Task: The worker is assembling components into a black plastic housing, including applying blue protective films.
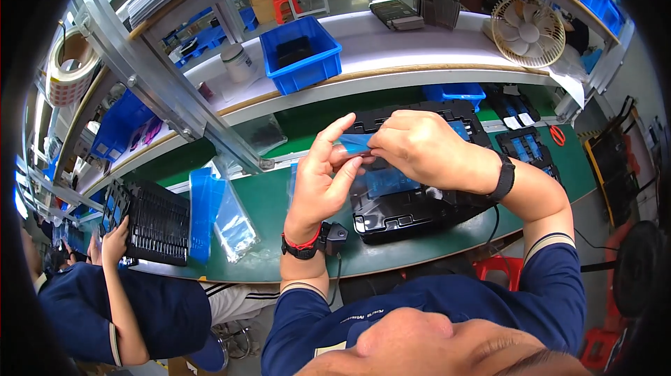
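My left hand [323, 179] and my right hand [421, 150] meet over a black plastic tray [381, 224] on the green bench. Between them is a small piece of blue film [355, 142]. My right fingers pinch its right end, and my left fingers and thumb hold it from the other side, the index finger raised. The tray sits on top of a stack, and a blue-covered flat part [391, 182] lies in it below my hands. My right forearm hides part of the tray.
Blue film sheets [201, 212] and a clear plastic bag [235, 228] lie left on the green bench [276, 264]. Beyond them, a co-worker's hand [115, 242] touches stacked black trays [159, 219]. Red-handled scissors [556, 135] lie right. A blue bin [307, 61] and fan [528, 30] stand on the shelf.
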